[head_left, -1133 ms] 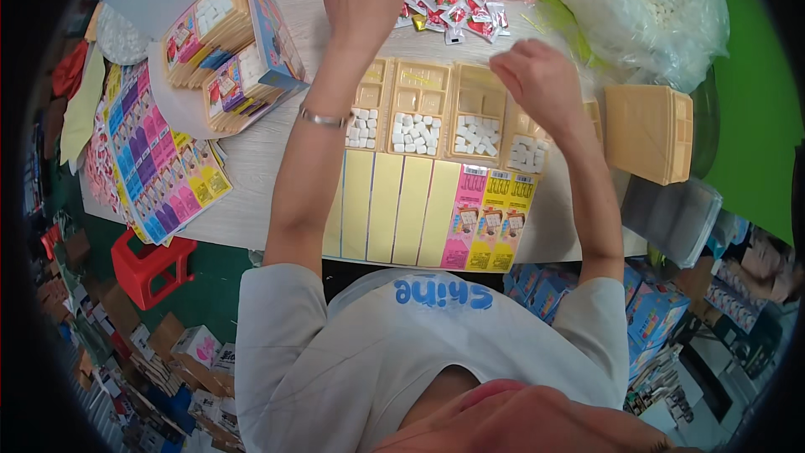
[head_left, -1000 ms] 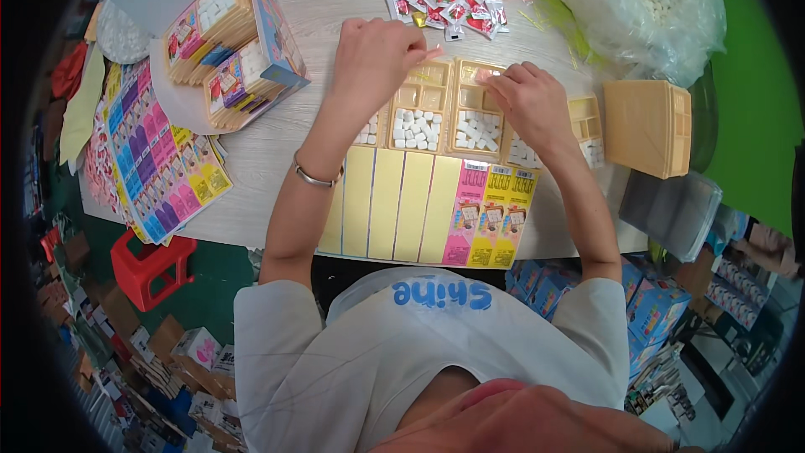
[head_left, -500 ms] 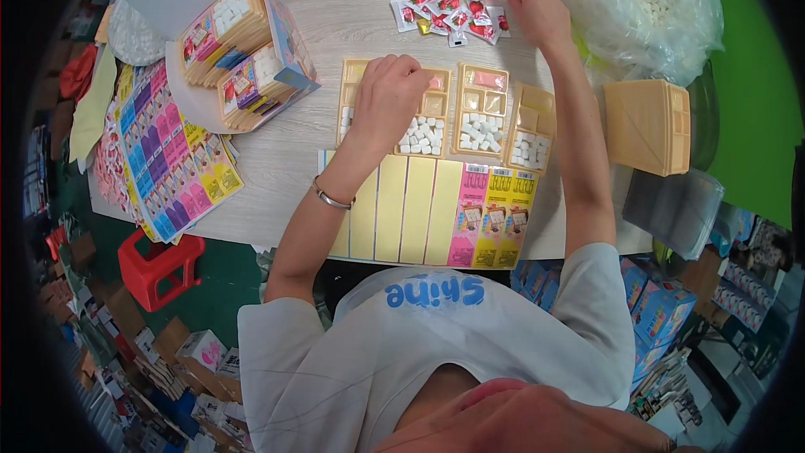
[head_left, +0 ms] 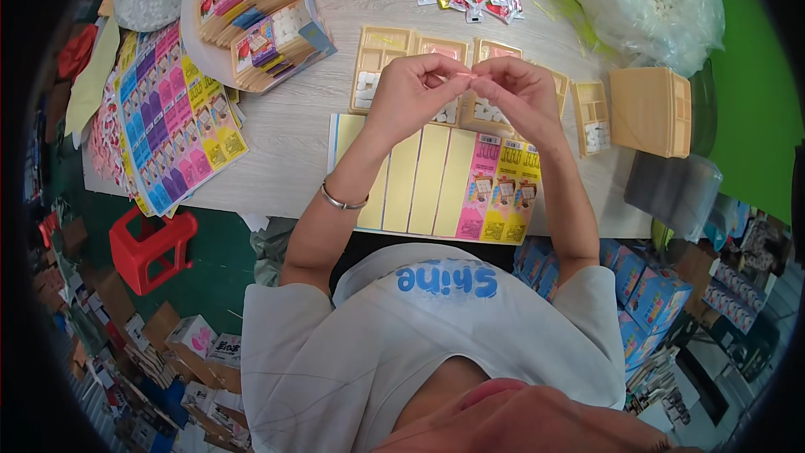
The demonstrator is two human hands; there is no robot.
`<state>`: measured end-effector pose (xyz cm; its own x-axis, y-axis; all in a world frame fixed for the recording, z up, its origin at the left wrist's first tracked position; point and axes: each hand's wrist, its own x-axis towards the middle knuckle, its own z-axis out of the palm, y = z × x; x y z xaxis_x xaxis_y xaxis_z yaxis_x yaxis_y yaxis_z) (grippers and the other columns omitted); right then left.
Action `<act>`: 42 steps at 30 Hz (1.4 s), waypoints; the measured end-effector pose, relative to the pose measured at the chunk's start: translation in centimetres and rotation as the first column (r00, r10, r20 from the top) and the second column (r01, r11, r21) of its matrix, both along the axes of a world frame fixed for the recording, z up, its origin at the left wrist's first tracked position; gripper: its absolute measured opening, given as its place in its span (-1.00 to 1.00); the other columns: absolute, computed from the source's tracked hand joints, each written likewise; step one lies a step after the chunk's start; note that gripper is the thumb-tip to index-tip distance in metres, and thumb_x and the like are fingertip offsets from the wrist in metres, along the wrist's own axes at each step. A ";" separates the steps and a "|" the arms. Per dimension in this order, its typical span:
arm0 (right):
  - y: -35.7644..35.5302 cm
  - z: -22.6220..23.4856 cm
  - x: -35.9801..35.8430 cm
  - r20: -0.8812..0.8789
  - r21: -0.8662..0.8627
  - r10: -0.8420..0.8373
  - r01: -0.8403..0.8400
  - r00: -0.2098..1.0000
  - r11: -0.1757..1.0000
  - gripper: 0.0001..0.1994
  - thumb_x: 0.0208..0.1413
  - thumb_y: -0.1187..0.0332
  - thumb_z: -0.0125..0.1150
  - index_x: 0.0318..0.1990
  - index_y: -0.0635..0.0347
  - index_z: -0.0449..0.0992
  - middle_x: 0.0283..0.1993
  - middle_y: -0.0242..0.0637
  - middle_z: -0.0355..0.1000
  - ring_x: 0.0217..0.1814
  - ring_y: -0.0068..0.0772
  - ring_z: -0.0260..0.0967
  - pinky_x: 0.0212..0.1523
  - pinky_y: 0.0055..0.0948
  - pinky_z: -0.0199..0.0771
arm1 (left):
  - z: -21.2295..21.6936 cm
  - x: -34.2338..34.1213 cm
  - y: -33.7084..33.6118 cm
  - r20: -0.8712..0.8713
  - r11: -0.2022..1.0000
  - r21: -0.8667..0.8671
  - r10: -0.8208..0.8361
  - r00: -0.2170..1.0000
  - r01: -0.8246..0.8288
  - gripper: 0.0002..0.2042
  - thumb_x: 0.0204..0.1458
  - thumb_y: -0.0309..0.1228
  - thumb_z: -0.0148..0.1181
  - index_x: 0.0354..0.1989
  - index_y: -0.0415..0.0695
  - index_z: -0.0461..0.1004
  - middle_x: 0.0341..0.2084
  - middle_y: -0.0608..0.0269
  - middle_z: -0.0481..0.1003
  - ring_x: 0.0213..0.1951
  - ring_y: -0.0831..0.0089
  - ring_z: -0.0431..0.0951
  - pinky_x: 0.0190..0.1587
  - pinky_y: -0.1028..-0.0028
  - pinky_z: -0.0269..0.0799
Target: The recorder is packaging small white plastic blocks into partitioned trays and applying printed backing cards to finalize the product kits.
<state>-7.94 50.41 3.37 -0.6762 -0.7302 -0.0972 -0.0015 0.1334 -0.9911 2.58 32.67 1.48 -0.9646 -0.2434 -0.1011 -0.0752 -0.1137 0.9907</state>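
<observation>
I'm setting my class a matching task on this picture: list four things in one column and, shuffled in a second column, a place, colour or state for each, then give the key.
Column one
1. Stool
2. Clear plastic bag
3. Left hand
4. Stack of trays

Column two
A. Tan, standing on the right side of the table
B. Silver-coloured bangle at its wrist
C. Red, on the green floor
D. Bulging, with white pieces inside

Right pairs: 1-C, 2-D, 3-B, 4-A
</observation>
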 end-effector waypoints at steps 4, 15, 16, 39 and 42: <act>-0.2 -0.4 1.6 0.244 -0.109 -0.031 0.059 0.969 0.992 -0.83 0.21 0.42 0.37 -0.09 0.26 0.62 -0.31 -0.42 0.57 -0.33 -0.69 0.47 -0.33 -0.66 0.46 | 0.0 1.8 0.1 0.051 0.987 0.147 0.062 0.997 -0.069 -0.85 0.21 -0.39 0.32 -0.18 -0.22 0.65 -0.42 0.40 0.60 -0.44 0.71 0.52 -0.40 0.69 0.40; -6.6 -1.7 1.0 -0.026 0.086 -0.044 0.046 0.999 0.995 -0.85 0.19 0.37 0.34 -0.21 0.29 0.65 -0.42 -0.42 0.56 -0.43 -0.68 0.44 -0.38 -0.62 0.44 | -2.9 5.6 -3.3 -0.142 0.827 -0.417 0.349 0.926 -0.376 -0.81 0.23 -0.39 0.23 -0.06 -0.20 0.58 -0.21 0.23 0.61 -0.21 0.43 0.59 -0.17 0.39 0.50; -7.7 -2.4 -0.3 -0.102 0.081 -0.093 0.101 0.990 0.992 -0.82 0.17 0.33 0.35 -0.22 0.27 0.66 -0.45 -0.40 0.56 -0.44 -0.66 0.45 -0.41 -0.59 0.44 | -3.0 5.5 -3.9 -0.232 0.606 -0.684 0.346 0.909 -0.405 -0.73 0.24 -0.34 0.21 0.04 -0.19 0.55 -0.01 0.17 0.59 0.00 0.30 0.59 0.02 0.26 0.50; -8.6 -2.0 -16.0 -0.890 0.076 -0.159 0.482 0.427 0.873 -0.84 0.11 0.28 0.27 -0.28 0.17 0.64 -0.21 -0.01 0.54 -0.08 0.05 0.50 -0.09 -0.07 0.51 | -4.2 2.1 -3.6 -0.003 0.302 -0.953 0.089 0.996 -0.030 -0.22 0.12 0.05 0.23 0.39 -0.23 0.24 0.35 0.09 0.27 0.40 0.18 0.17 0.46 -0.07 -0.12; -3.7 -1.7 -14.2 -0.976 -0.018 -0.090 0.335 0.199 0.942 -0.86 0.05 0.28 0.45 -0.23 0.02 0.73 -0.28 -0.27 0.61 -0.20 -0.17 0.54 -0.19 -0.25 0.52 | -4.9 2.6 -4.1 -0.015 0.288 -0.957 0.085 0.996 -0.039 -0.22 0.13 0.08 0.22 0.40 -0.21 0.23 0.38 0.09 0.24 0.41 0.19 0.17 0.46 -0.08 -0.11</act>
<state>-22.16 46.72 1.67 -0.4689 -0.5957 0.6522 -0.8683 0.4462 -0.2167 5.20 28.54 -3.45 -0.9437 -0.2488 0.2181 -0.1468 0.9057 0.3978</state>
